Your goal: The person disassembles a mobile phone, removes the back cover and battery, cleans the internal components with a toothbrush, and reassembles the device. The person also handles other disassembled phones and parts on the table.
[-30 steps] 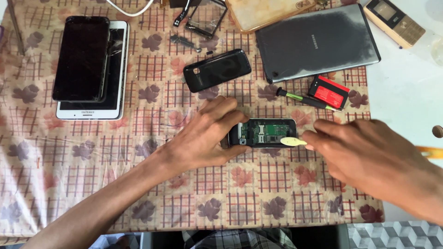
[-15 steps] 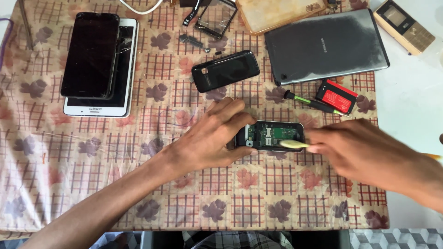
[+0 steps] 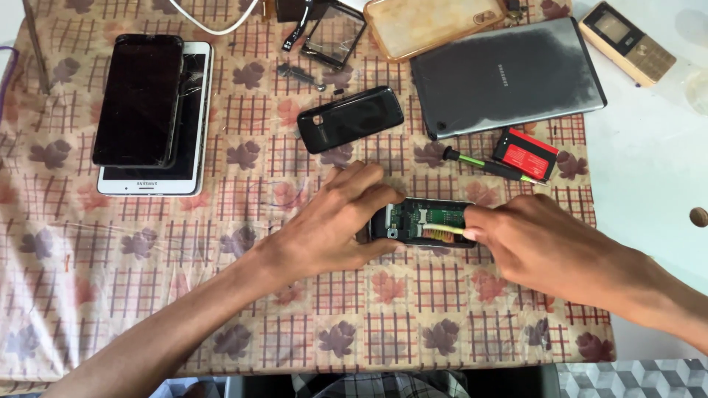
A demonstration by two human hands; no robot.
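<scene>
- Opened phone (image 3: 422, 222), back off and green circuit board showing, lies flat on the checked tablecloth (image 3: 221, 295) just right of the table's middle.
- Left hand (image 3: 332, 225) comes in from seven o'clock; its fingers curl over the phone's left end, thumb below, pinning it to the cloth. That hand is closed on the phone.
- Right hand (image 3: 546, 247) reaches in from four o'clock, fingertips pinched together on a small brush (image 3: 442, 232) with a pale handle.
- Brush bristles sit on the lower right part of the board, touching it.
- At eleven o'clock from the phone lies a loose black back cover (image 3: 351, 119), tilted, well clear of both hands.
- At one o'clock, a screwdriver (image 3: 483, 163) with a green-and-black handle lies on the cloth, its tip end running under a red and black battery (image 3: 526, 153).
- Further up at one o'clock rests a large grey tablet (image 3: 507, 77), face down, slightly skewed.
- Above the tablet's left corner, a clear amber-tinted phone case (image 3: 431, 23) lies partly off the top edge of the view.
- At two o'clock, far corner, a small gold keypad phone (image 3: 627, 43) sits on the bare white surface beyond the cloth.
- At ten o'clock, a dark smartphone (image 3: 140, 99) is stacked on a white tablet (image 3: 190, 155) with a cracked screen.
- At twelve o'clock, a bare glass screen panel (image 3: 335, 35) lies tilted, with a white cable (image 3: 214, 26) looping near it.
</scene>
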